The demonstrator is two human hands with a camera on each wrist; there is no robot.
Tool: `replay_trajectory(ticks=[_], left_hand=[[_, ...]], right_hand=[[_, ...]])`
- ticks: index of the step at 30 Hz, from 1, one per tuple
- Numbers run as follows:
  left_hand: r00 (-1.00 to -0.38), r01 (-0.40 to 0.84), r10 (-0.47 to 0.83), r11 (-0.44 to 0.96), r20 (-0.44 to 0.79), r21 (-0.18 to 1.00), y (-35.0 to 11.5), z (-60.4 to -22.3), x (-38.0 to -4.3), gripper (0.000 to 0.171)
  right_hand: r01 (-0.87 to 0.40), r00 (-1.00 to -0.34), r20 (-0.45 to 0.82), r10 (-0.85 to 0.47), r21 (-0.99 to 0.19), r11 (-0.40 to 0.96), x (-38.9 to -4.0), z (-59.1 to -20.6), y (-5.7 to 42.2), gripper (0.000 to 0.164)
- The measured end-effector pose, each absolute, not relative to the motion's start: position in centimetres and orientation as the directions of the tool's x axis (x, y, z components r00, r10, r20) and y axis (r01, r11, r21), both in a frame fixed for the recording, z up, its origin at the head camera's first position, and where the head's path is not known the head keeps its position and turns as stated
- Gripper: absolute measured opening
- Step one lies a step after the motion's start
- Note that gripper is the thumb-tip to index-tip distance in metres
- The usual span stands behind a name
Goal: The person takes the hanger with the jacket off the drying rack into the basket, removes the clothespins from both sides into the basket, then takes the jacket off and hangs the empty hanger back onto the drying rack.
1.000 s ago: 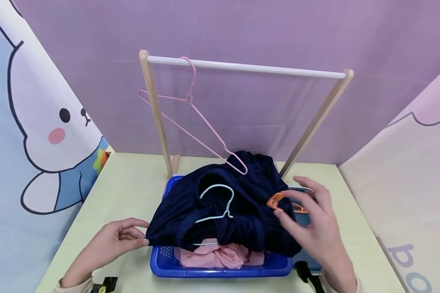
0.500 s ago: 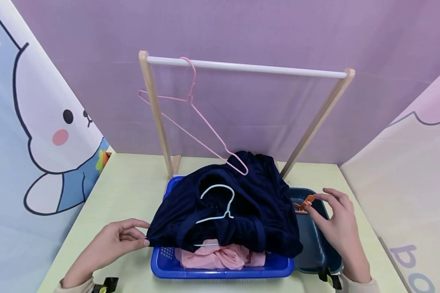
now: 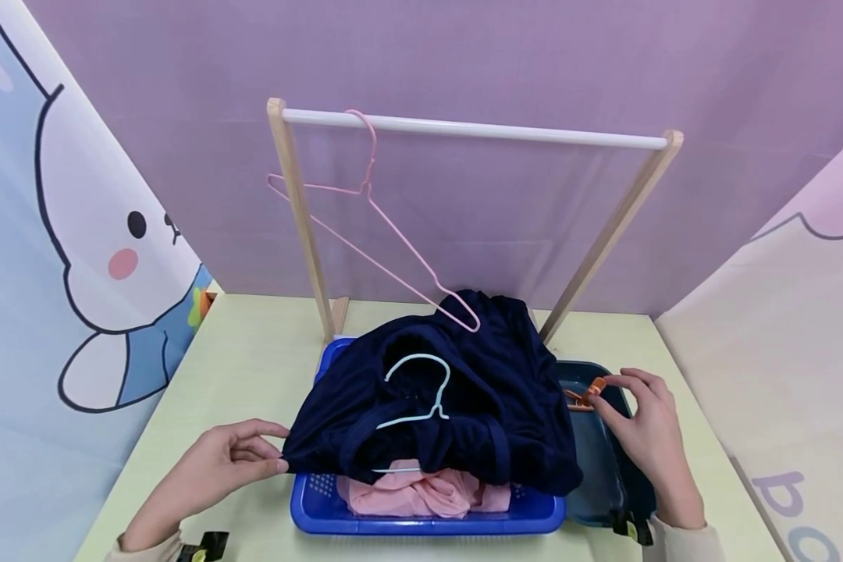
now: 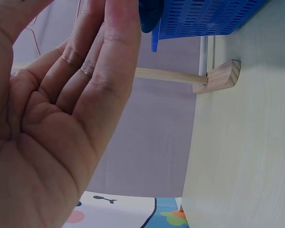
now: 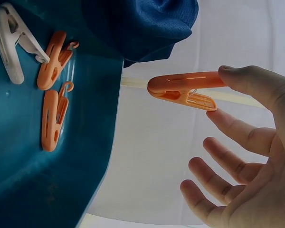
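Table (image 3: 246, 336) pale, backdrop (image 3: 499, 55) purple — left hand (image 3: 214, 464) pinching navy garment (image 3: 534, 414), right hand (image 3: 648, 429) orange clothespin (image 5: 180, 86)

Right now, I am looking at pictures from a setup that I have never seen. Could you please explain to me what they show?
There is no machine: a person works with two bare hands. The wide picture comes from a head camera; the closer two come from wrist cameras. On the table is a blue basket, with a navy garment spread over it, a pale blue hanger at its opening and pink cloth showing below. A pink hanger hangs on the rack behind. The left hand pinches the garment's edge. The right hand pinches an orange clothespin near a teal tray, where more clothespins lie.
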State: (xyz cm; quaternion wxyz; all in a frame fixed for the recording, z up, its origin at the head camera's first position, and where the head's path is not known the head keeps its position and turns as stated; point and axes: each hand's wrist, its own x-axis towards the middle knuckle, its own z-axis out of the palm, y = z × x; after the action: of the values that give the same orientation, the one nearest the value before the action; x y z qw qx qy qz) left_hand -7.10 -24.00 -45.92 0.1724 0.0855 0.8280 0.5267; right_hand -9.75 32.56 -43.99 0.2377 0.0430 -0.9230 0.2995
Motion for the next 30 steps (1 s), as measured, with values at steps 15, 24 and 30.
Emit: replay_trajectory(ticks=[15, 24, 30], left_hand=[[-0.93, -0.037, 0.312, 0.443, -0.193, 0.896, -24.0, -45.9, -6.9, 0.048], [-0.932, -0.044, 0.303, 0.448, -0.197, 0.893, -23.9, -45.9, -6.9, 0.048], [-0.932, -0.044, 0.305, 0.438, -0.195, 0.898, -23.9, -46.0, -6.9, 0.047]], right_hand=[[-0.274, -0.852, 0.521, 0.04, -0.51, 0.816, -9.7, -43.7, 32.1, 0.039], [-0.428, -0.778, 0.622, -0.085, -0.427, 0.797, -8.7, -42.4, 29.7, 0.038], [-0.596, -0.707, 0.664, -0.244, -0.373, 0.711, -7.7, -41.4, 27.1, 0.024]])
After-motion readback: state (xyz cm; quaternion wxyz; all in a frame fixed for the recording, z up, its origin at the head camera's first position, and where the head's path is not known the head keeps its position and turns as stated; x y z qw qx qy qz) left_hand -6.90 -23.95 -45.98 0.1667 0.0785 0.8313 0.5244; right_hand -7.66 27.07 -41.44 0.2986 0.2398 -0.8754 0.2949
